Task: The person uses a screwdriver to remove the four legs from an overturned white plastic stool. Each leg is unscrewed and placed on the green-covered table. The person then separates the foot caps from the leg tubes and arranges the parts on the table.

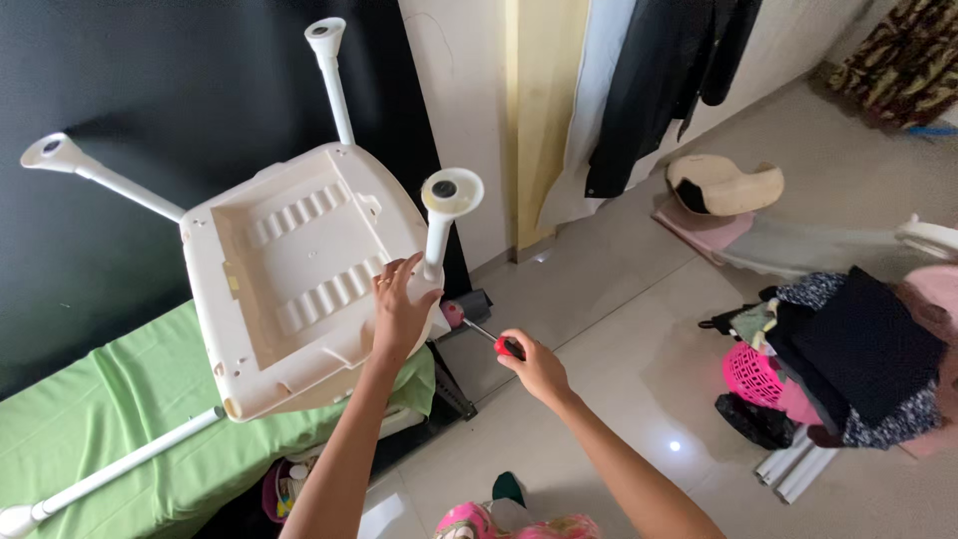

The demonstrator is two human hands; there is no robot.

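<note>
Left hand: your left hand (399,314) is spread open, palm pressed on the corner of the upturned seat (304,274), fingers around the base of the near leg (439,230); that steadies the corner being worked on.
Right hand: your right hand (534,364) is closed around the red handle of a screwdriver (489,337), shaft angled up towards your left hand, tip just below the leg base.
Seat: it lies underside up under your left palm, resting on the green bed (100,429), so the leg sockets face you.
Other legs: they stick out beyond your left hand, away from you.
Laundry: a heap (848,359) lies well off to the right of your right hand.
</note>
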